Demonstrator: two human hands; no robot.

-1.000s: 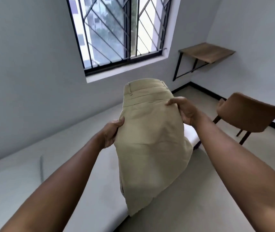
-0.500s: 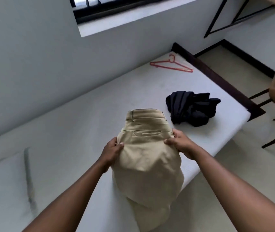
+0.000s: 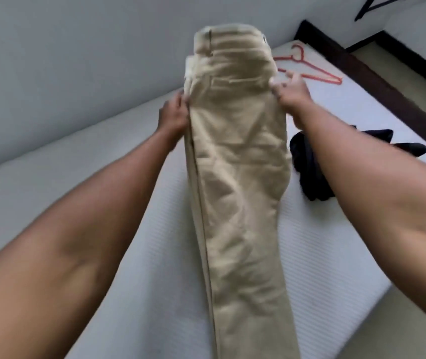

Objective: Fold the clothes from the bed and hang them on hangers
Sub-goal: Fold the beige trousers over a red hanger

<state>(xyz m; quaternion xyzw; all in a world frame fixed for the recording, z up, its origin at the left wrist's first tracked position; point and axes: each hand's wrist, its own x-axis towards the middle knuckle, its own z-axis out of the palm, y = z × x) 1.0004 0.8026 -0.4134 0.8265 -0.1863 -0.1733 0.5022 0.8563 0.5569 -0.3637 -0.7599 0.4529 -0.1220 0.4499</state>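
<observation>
Folding step. Khaki trousers (image 3: 235, 164), legs together, stretched over the bed (image 3: 142, 268). Left grip (image 3: 173, 117) and right grip (image 3: 290, 93) each pinch a side seam below the waistband. Next, probably: lay flat, fold across, fetch the red hanger (image 3: 318, 71) (beyond right grip).

Items showing, counted:

- One pair of khaki trousers (image 3: 237, 164) is hanging between two hands, the left hand (image 3: 173, 117) and the right hand (image 3: 292, 93), each gripping one side edge.
- One red clothes hanger (image 3: 310, 71) is lying on the bed (image 3: 170, 268).
- One dark crumpled garment (image 3: 307, 172) is lying there too, partly behind the right forearm.
- One bed is showing.
- One black wall bracket (image 3: 364, 7) is peeking in at the top right corner.
</observation>
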